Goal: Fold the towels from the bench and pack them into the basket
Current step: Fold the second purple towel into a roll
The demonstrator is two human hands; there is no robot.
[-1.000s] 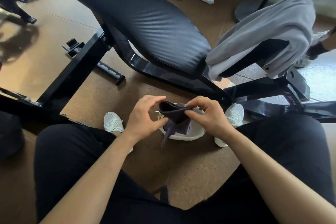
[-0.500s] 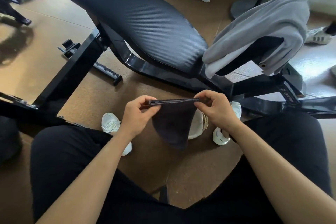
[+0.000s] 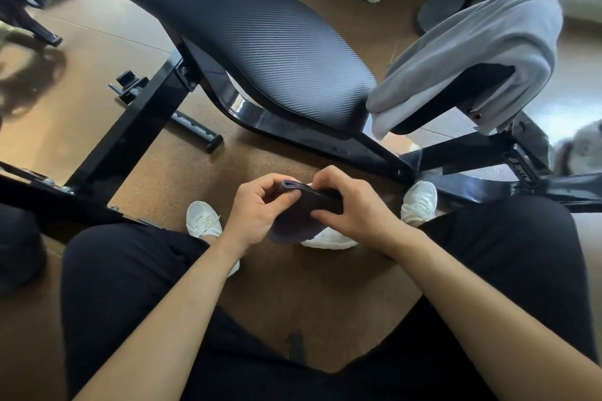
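At the centre of the frame, the left hand (image 3: 257, 208) and right hand (image 3: 353, 205) pinch a folded dark towel (image 3: 304, 215) between curled fingers (image 3: 325, 213), while a grey towel (image 3: 472, 52) drapes the counter (image 3: 260, 42) at upper right.

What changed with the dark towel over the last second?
The hands came together: half a second ago they held the dark towel stretched by its top edge; now the left hand and right hand grip it folded over into a smaller bundle. Neither let go. The grey towel stays draped on the bench.
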